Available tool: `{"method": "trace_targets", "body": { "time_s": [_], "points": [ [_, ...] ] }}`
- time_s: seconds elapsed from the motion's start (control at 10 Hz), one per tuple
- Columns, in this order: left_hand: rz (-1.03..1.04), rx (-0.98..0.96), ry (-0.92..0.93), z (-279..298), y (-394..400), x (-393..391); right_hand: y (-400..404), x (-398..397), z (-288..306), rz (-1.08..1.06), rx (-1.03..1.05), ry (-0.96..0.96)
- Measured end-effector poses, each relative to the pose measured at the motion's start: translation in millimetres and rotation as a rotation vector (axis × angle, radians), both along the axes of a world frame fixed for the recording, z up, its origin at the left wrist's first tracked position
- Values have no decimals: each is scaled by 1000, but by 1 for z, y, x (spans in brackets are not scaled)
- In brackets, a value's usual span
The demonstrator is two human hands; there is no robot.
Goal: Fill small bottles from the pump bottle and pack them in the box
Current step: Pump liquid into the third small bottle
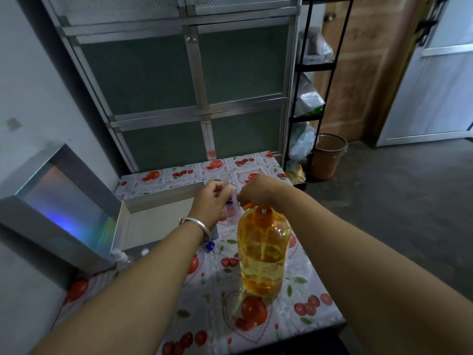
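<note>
A large clear pump bottle (pixel 263 254) of yellow liquid with an orange pump head stands on the table. My right hand (pixel 258 190) presses down on the orange pump. My left hand (pixel 212 201), with a silver bangle at the wrist, holds a small clear bottle (pixel 231 194) beside the orange spout. An open silver box (pixel 156 221) with its shiny lid (pixel 58 201) raised sits to the left. More small bottles (pixel 122 257) lie at the box's near edge, one with a blue cap (pixel 210 245).
The table carries a fruit-patterned cloth (pixel 302 311). A metal cabinet (pixel 194 80) stands behind it. To the right are a black shelf rack (pixel 307 93) with bags and an orange bucket (pixel 329 157) on the floor.
</note>
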State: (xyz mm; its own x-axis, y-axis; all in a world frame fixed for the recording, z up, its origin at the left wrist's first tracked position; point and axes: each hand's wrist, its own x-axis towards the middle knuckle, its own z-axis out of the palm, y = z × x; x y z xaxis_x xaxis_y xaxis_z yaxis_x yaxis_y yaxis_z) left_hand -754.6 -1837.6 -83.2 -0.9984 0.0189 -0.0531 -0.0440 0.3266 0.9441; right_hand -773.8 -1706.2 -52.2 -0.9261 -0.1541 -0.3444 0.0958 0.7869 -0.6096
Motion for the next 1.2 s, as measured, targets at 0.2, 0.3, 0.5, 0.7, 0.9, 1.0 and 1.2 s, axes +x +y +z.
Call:
{"method": "trace_targets", "body": {
  "time_s": [0.2, 0.3, 0.5, 0.7, 0.9, 1.0, 1.2],
  "points": [
    [2, -49, -4, -10, 7, -1, -1, -5, -8, -50, 23, 32],
    [-38, -133, 50, -12, 3, 4, 0, -5, -9, -60, -20, 37],
    [-148, -377, 145, -12, -15, 25, 3, -3, -8, -278, -346, -7],
    [-226, -440, 133, -7, -15, 37, -2, 2, -5, -311, -289, 23],
    [-246, -423, 132, -5, -12, 39, -6, 11, 8, -32, 220, 181],
    [-246, -394, 120, -5, -12, 38, -7, 4, 3, 102, 418, 176],
    [-283, -350, 65, -7, -11, 37, -8, 1, -8, 268, 674, 131]
  ]
}}
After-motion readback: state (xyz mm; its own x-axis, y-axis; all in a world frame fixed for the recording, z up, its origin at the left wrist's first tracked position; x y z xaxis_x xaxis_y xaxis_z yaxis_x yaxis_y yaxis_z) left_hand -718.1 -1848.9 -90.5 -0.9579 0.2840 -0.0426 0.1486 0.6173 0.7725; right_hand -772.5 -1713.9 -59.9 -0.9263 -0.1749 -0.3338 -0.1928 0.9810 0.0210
